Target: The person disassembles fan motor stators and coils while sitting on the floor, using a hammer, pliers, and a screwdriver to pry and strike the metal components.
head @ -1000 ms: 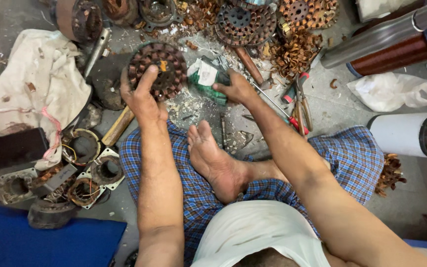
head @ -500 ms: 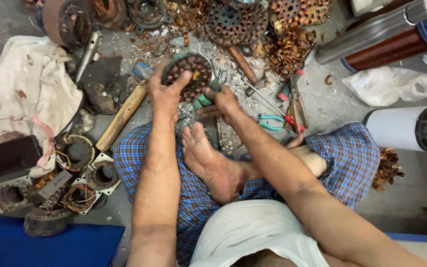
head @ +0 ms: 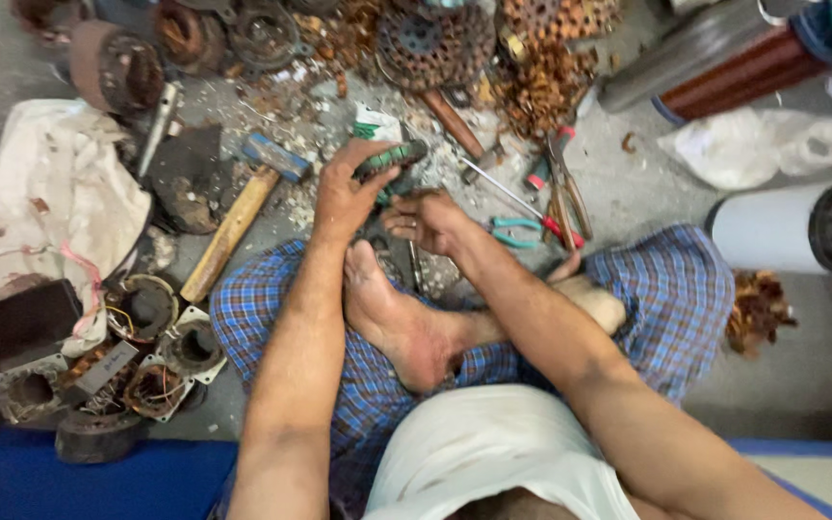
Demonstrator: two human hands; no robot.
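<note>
The dark motor part point(head: 389, 166), with a green-striped piece along its top edge, sits on the littered floor just ahead of the person's bare foot point(head: 392, 318), and the left hand point(head: 344, 193) is curled over it, fingers wrapped and pressing down, seemingly to keep it steady. The right hand point(head: 428, 220) is half closed right beside it, fingertips at the lower edge; whether it pinches anything I cannot tell. A wooden-handled hammer point(head: 238, 217), pliers point(head: 522, 231) and a screwdriver point(head: 498, 188) lie within easy reach on either side.
</note>
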